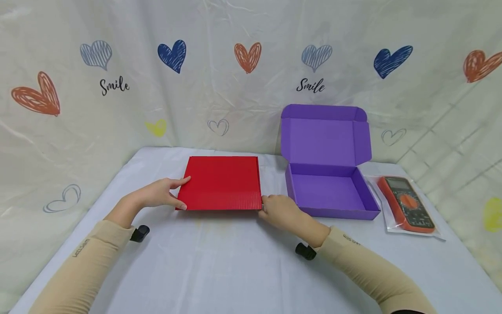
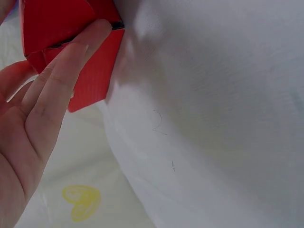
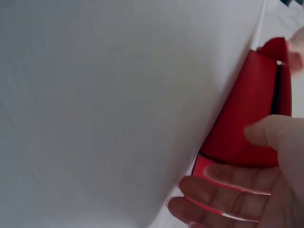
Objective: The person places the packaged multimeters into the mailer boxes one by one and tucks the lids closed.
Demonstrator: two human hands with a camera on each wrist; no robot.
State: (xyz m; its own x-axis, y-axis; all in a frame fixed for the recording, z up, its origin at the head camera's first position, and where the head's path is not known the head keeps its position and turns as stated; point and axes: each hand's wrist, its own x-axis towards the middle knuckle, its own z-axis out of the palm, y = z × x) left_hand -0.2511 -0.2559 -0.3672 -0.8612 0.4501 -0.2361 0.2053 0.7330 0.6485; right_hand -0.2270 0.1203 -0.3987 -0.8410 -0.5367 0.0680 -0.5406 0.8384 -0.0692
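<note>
Desk has wht cloth; pale creased sheeting hangs behind & both sides, w/ drawn hearts in blue, orange, yellow, "Smile" lettering x2, faint lines at R; light's soft.

A bagged multimeter lies just beside an open purple box on white cloth.

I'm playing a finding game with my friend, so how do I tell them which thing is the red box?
Start at the white-covered table. Toward its far edge, look between the person's left hand and right hand for a flat red box. Its lid is down, while the purple box to its right, the only other box, stands wide open.
</note>
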